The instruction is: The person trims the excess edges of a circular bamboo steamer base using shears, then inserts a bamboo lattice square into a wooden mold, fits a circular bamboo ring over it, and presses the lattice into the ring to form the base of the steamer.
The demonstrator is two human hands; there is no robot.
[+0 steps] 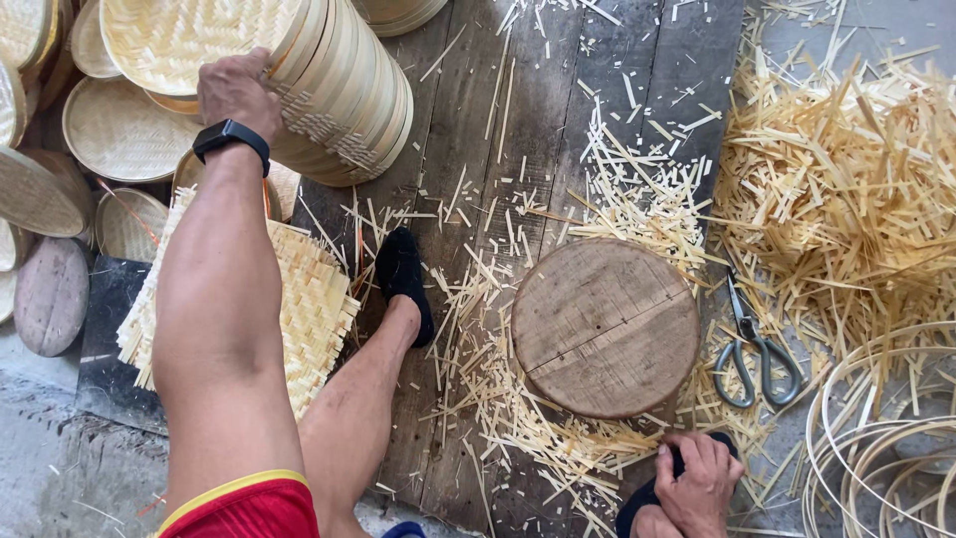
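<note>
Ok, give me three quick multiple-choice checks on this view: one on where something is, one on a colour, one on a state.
1. Where do the scissors lie?
A. right of the round wooden block
B. on top of the block
C. on the woven mat

2. What colour is the band on the wrist of the left hand?
A. white
B. black
C. green

3. What is the left hand doing?
A. gripping the scissors
B. hanging free in the air
C. resting on the tray stack

Answers: 1 A, they lie among strips right of the block; 2 B, the band is black; 3 C, the fingers lie on the stack's rim.
</note>
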